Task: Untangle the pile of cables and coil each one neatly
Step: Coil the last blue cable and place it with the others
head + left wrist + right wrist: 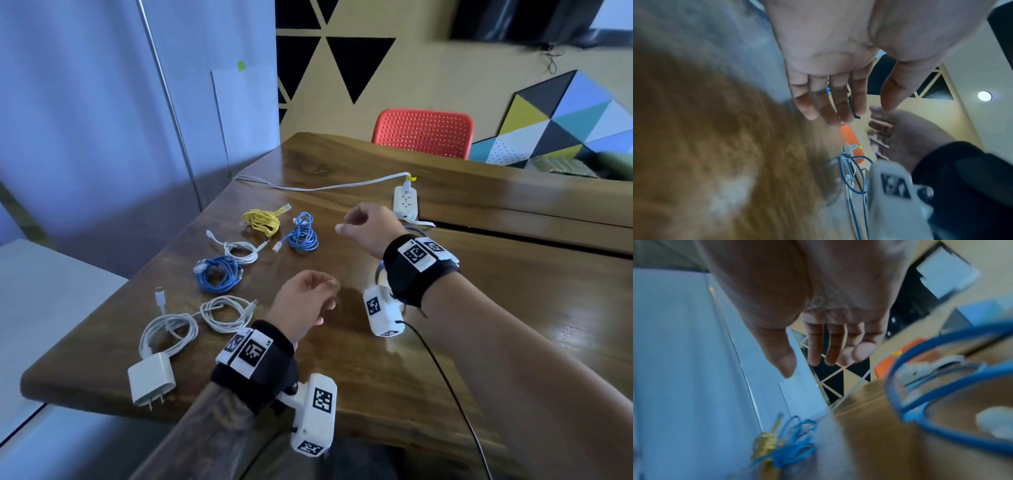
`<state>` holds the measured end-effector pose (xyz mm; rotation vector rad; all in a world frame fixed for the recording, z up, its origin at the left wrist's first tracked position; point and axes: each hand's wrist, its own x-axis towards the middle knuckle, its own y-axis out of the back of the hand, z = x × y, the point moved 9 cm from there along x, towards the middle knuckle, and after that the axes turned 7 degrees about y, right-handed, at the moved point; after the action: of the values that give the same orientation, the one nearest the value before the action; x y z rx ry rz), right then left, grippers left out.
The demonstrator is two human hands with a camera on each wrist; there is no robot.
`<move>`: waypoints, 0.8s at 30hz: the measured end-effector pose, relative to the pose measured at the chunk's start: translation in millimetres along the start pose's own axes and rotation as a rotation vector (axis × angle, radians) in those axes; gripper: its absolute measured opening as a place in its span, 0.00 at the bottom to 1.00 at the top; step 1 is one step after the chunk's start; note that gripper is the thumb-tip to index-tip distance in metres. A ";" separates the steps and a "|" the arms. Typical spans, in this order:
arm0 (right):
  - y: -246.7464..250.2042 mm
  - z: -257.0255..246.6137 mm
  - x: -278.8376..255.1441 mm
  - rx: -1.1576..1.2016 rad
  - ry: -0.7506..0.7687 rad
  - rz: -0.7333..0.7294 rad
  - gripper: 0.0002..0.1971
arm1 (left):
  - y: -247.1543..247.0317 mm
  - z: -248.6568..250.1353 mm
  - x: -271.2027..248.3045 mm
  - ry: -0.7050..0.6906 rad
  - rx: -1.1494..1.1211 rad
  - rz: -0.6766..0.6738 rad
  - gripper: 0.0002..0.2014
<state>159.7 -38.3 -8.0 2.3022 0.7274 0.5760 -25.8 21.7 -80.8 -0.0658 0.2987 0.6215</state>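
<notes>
Cables lie on the wooden surface (pixel 342 359), most of them already coiled and set apart on the left side: a yellow coil (pixel 262 221) and a blue coil (pixel 303 233) at the far end, a small white coil (pixel 241 251) and another blue coil (pixel 217 274) in the middle, then two white coils (pixel 224 313) near the person, the nearest one (pixel 164 334) joined to a white charger plug (pixel 152 380). One more blue cable (pixel 941 381) lies under the right wrist; in the right wrist view it makes loose open loops with a clear plug at the end, so I judge that it is not yet coiled.

Both hands hang above the surface and hold nothing. The left hand (pixel 301 301) has relaxed, slightly bent fingers. The right hand (pixel 366 224) has its fingers loosely curled, and nothing is between them.

A possible problem is this last blue cable. It lies close to the white power strip (pixel 406 204) and below the wrist camera, so a quick pull could catch it on the strip or on the camera's black wire (pixel 445 380). Also, the finished coils are not tied, and a careless sleeve or hand could open them again.
</notes>
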 end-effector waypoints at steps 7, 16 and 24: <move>26.0 69.9 -57.2 -0.261 -0.252 -0.249 0.09 | -44.4 40.9 4.4 -0.138 0.219 -0.048 0.03; 39.5 52.5 -136.9 -0.290 0.029 -0.401 0.03 | -71.7 47.7 -8.5 -0.289 0.419 -0.060 0.05; 116.3 7.4 -158.4 0.078 0.219 -0.032 0.13 | -107.9 66.6 -39.6 -0.525 0.651 -0.246 0.12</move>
<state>85.1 -215.3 34.5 2.3171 0.9024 0.8070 23.4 -78.3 -8.6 0.6692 -0.0295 0.2571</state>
